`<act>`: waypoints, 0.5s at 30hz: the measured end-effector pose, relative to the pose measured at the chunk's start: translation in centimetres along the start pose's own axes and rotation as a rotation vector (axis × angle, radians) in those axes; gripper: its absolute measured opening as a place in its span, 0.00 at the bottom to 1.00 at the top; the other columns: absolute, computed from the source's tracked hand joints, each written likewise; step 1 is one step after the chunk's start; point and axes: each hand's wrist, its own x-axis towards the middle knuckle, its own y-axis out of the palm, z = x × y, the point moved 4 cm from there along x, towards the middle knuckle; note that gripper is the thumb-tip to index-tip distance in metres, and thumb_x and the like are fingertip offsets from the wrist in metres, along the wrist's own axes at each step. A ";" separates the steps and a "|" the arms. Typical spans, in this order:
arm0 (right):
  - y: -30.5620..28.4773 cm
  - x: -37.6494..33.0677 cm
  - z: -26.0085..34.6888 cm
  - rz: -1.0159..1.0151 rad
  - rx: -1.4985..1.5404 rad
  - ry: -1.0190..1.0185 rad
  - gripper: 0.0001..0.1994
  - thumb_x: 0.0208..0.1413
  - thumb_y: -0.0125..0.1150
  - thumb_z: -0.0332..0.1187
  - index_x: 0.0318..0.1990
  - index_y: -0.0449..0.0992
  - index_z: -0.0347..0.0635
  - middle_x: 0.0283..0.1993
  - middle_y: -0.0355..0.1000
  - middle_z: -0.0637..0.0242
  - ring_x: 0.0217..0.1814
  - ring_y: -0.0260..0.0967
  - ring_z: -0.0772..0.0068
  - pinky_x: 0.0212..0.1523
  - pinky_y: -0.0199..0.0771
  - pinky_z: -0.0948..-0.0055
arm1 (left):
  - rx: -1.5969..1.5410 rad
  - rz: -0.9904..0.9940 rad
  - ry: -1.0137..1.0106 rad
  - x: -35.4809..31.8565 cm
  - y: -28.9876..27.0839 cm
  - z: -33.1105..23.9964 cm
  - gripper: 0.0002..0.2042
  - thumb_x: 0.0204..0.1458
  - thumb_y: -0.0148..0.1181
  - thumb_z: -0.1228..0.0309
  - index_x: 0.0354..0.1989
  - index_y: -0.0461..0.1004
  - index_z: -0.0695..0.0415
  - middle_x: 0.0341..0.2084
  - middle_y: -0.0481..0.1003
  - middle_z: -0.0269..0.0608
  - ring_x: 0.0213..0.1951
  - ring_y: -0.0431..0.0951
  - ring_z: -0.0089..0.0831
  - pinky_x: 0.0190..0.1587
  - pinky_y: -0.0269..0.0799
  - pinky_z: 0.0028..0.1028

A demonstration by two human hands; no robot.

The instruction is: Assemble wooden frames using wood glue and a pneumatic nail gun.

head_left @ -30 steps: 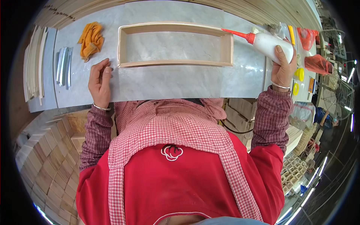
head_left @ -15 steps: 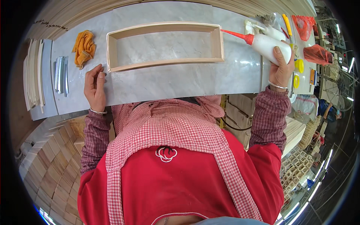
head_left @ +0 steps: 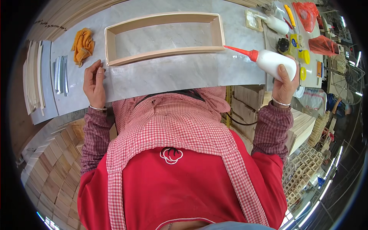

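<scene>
A long rectangular wooden frame lies on the grey marbled tabletop. My right hand grips a white squeeze bottle with a red pointed nozzle, held tilted on its side. The nozzle tip reaches the frame's near right corner; whether it touches the wood I cannot tell. Close to the frame's near left corner, my left hand rests at the table with nothing in it, thumb and fingers apart.
An orange cloth and metal strips lie on the left, beside wooden slats. At the right are a second white bottle, a yellow cutter, yellow lids and red plastic bags. Wooden blocks are stacked below left.
The nozzle tip has moved down the frame's right end, from the far part to the near corner. My right hand came down slightly with the bottle; the left stays beside the frame.
</scene>
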 end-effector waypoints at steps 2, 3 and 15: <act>0.1 -0.4 0.0 -0.005 0.023 0.004 0.26 0.45 0.62 0.26 0.54 0.64 0.37 0.47 0.65 0.58 0.45 0.65 0.65 0.48 0.67 0.73 | -0.005 -0.003 0.001 -0.1 -0.1 0.0 0.13 0.57 0.50 0.72 0.48 0.71 0.62 0.38 0.72 0.38 0.37 0.70 0.24 0.40 0.65 0.20; 0.6 -0.4 -0.1 0.002 0.041 0.009 0.26 0.45 0.62 0.26 0.54 0.64 0.37 0.47 0.65 0.57 0.45 0.65 0.65 0.48 0.67 0.73 | -0.001 -0.013 -0.001 -0.3 -0.3 -0.1 0.12 0.56 0.51 0.72 0.47 0.71 0.62 0.37 0.71 0.38 0.36 0.70 0.24 0.40 0.65 0.20; 20.1 -3.5 2.8 0.424 0.072 0.024 0.27 0.48 0.60 0.30 0.56 0.61 0.32 0.49 0.64 0.53 0.47 0.65 0.62 0.50 0.66 0.71 | -0.170 -0.092 0.112 -0.3 -0.2 -0.1 0.11 0.51 0.55 0.76 0.43 0.73 0.63 0.34 0.71 0.37 0.32 0.70 0.24 0.38 0.66 0.19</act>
